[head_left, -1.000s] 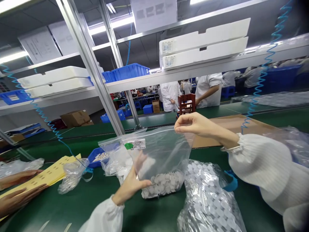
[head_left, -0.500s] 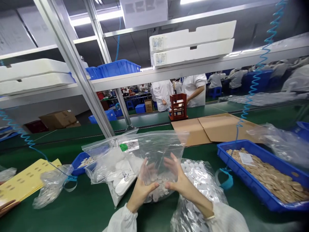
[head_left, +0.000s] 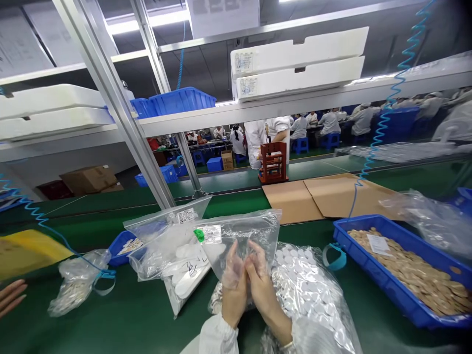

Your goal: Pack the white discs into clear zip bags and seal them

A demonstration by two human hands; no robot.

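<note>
A clear zip-lock bag point(head_left: 258, 228) with a label and a green dot stands in front of me, small pale pieces point(head_left: 217, 297) showing low in it. My left hand point(head_left: 235, 290) and my right hand point(head_left: 261, 285) are closed on the bag's middle from both sides, thumbs side by side and fingertips up against the plastic. Right of them lies a larger clear bag point(head_left: 306, 280) full of white discs. On the left, another labelled clear bag point(head_left: 155, 255) holds white flat pieces point(head_left: 188, 282).
A blue tray point(head_left: 394, 290) of tan discs point(head_left: 413, 270) sits at right, a small blue bin point(head_left: 117, 248) at left. Another person's hand point(head_left: 11, 297) is below yellow sheets point(head_left: 33, 250). Blue wrist straps point(head_left: 337, 258) hang on coiled cords. Flattened cardboard point(head_left: 295, 201) lies behind.
My hands have come together, squeezing the bag's middle between them; before, they were spread around it. The bag's label has moved slightly right and down. At far left, the yellow sheets have been lifted.
</note>
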